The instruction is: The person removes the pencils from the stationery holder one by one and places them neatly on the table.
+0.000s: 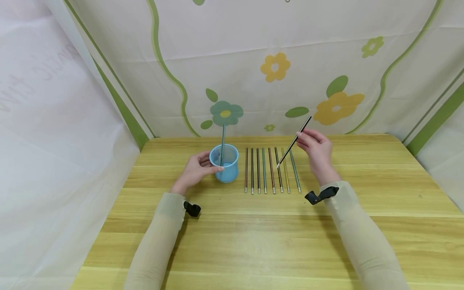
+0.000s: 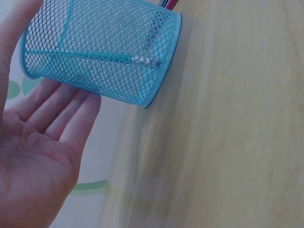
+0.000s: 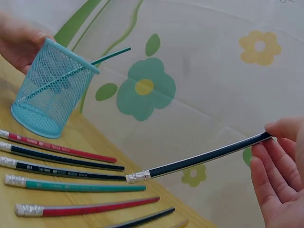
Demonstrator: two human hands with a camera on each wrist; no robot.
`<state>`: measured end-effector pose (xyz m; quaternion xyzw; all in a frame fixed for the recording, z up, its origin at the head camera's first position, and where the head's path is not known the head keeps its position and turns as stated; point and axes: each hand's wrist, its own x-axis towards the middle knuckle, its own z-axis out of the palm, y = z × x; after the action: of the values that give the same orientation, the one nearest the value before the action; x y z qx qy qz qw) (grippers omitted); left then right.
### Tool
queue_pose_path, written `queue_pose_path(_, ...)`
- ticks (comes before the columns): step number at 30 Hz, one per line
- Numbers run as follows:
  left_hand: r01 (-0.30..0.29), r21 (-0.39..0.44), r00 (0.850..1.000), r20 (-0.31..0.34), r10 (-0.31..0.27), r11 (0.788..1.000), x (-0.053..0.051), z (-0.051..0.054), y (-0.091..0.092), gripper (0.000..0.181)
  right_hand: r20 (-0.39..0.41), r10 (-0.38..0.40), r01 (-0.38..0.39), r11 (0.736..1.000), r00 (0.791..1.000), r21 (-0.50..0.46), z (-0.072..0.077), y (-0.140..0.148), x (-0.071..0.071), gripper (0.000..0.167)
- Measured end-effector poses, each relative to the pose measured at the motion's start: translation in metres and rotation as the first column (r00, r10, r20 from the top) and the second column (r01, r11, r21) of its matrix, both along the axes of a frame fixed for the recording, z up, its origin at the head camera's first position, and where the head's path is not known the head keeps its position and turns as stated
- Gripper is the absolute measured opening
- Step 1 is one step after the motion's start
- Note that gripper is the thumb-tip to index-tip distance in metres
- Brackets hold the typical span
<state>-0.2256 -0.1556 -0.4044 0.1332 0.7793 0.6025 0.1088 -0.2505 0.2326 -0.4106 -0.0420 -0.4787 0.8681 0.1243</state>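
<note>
A light-blue mesh pencil cup (image 1: 229, 174) stands upright on the table with one green pencil (image 1: 223, 139) leaning inside, eraser end down. My left hand (image 1: 195, 170) holds the cup from the left, its thumb near the rim and the fingers against the far side. To the right, my right hand (image 1: 318, 152) pinches a black pencil (image 3: 204, 158) near its upper end. That pencil slants in the air over the row, its silver-and-white eraser end pointing down and left. Beneath it lie several pencils side by side, among them a red pencil (image 3: 66, 148) and a teal pencil (image 3: 80, 185).
The wooden table (image 1: 232, 241) runs back to a white curtain (image 1: 224, 60) printed with flowers and green lines. Pale cloth hangs on both sides. In the row, a yellow pencil (image 1: 286, 171) lies toward the right end, with erasers toward the near side.
</note>
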Motion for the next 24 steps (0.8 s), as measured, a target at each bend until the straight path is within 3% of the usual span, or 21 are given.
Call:
queue_pose_path(7,0.000,-0.004,1.000,0.005,0.000,1.000,0.001,0.001,0.000,0.070,0.022,-0.019,0.020,0.999,1.000,-0.033,-0.007,0.016,0.005,0.026)
queue_pose_path(14,-0.002,-0.004,1.000,0.009,0.002,1.000,0.000,-0.001,-0.001,0.071,0.067,-0.071,0.066,0.995,0.995,0.074,-0.014,0.031,0.005,0.030)
queue_pose_path(24,-0.001,-0.009,1.000,0.006,0.001,1.000,0.000,-0.001,-0.002,0.070,0.079,-0.075,0.064,0.989,0.994,0.130,-0.011,0.049,0.003,0.024)
